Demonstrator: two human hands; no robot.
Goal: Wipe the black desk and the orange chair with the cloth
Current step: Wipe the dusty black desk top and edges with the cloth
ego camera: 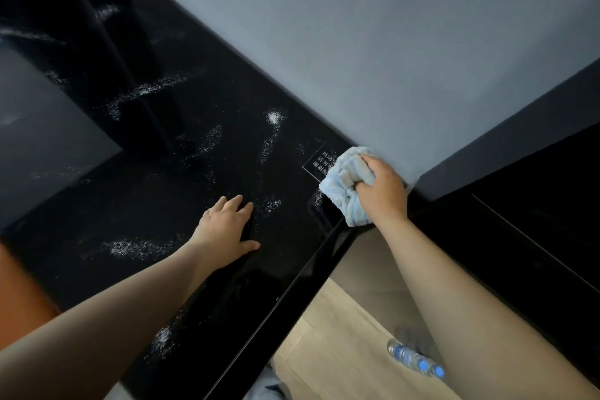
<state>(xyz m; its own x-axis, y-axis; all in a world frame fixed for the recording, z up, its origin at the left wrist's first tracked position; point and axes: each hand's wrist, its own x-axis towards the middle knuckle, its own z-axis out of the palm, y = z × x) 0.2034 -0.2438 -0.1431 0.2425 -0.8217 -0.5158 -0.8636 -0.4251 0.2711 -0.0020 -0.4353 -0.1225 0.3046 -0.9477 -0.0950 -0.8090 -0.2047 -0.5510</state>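
cloth (344,182) bunched in right hand (381,188), on black desk (181,191)

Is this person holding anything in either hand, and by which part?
The right hand grips the crumpled light-blue terry cloth by its bunched right side. The left hand holds nothing; it rests flat on the glossy black desk.

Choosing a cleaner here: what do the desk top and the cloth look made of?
The black desk: hard, glossy, perhaps glass or lacquer; its surface shows mirror-like reflections. The cloth: soft pale blue terry or microfibre, judging by fuzzy, bunched folds.
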